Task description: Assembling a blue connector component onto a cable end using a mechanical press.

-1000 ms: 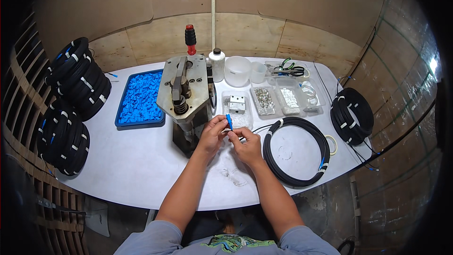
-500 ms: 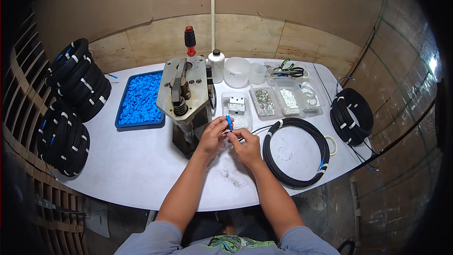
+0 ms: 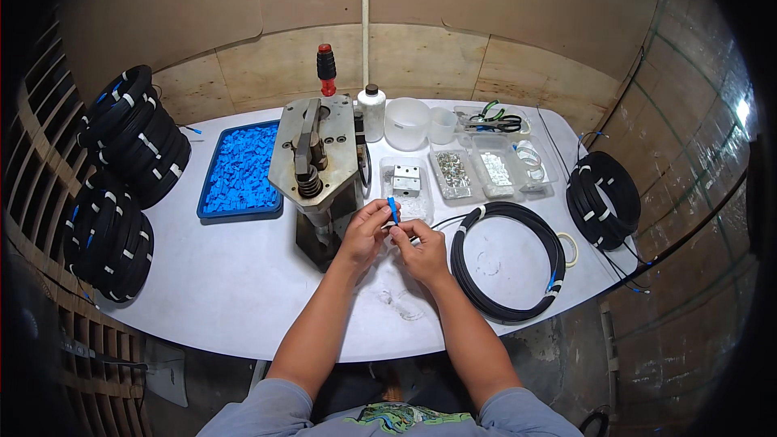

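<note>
The table (image 3: 202, 283) is white. A blue tray (image 3: 212, 194) holds bright blue pieces (image 3: 243, 166). The press (image 3: 317, 162) is dull grey metal with a black handle tipped red (image 3: 325, 50). The part (image 3: 392, 209) pinched between the hands is blue. The cable coil (image 3: 506, 259) is black with white ties and a blue end; the stacked coils (image 3: 133, 142) at the left are black with white and blue bands. The bottle (image 3: 372, 113) is white with a dark cap, the cups (image 3: 406, 123) translucent white. The pliers (image 3: 494, 120) have green and black grips. The wall (image 3: 486, 24) is tan board.
</note>
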Available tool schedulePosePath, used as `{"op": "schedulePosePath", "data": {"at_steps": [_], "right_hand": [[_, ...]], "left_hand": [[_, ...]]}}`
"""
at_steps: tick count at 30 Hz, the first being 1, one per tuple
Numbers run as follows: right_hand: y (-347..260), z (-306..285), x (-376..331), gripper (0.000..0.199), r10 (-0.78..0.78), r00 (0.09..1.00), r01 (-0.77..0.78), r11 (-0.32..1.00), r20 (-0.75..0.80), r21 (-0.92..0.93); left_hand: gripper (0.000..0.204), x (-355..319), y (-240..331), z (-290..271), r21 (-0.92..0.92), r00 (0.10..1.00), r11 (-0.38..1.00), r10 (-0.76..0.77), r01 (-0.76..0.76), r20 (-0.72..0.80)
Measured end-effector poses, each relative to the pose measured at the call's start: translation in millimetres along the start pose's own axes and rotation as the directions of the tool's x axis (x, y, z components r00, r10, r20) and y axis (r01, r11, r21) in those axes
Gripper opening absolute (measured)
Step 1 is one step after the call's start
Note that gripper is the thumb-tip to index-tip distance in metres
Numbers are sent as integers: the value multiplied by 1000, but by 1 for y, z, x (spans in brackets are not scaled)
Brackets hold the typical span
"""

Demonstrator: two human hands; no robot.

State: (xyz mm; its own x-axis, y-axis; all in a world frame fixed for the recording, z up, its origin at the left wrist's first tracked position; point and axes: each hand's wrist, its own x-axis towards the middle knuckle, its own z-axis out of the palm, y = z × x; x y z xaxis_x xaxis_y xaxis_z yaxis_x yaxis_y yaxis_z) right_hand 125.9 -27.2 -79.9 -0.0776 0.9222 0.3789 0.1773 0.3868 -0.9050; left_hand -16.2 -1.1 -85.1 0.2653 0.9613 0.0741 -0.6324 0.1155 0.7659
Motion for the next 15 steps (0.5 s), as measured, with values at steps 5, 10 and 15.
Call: {"op": "schedulePosePath", "data": {"at_steps": [5, 10, 15], "right_hand": [[-2, -1, 0, 12, 30, 1000, -30, 999, 8, 17], [-2, -1, 0, 12, 14, 1000, -14, 1000, 12, 7], [3, -1, 0, 12, -36, 999, 36, 999, 6, 1]], "left_hand": [[19, 1, -2, 0, 9, 1000, 1000, 14, -14, -27], [18, 1, -1, -1, 14, 999, 1000, 19, -18, -37], [19, 1, 0, 3, 1, 998, 1000, 12, -12, -54]]}}
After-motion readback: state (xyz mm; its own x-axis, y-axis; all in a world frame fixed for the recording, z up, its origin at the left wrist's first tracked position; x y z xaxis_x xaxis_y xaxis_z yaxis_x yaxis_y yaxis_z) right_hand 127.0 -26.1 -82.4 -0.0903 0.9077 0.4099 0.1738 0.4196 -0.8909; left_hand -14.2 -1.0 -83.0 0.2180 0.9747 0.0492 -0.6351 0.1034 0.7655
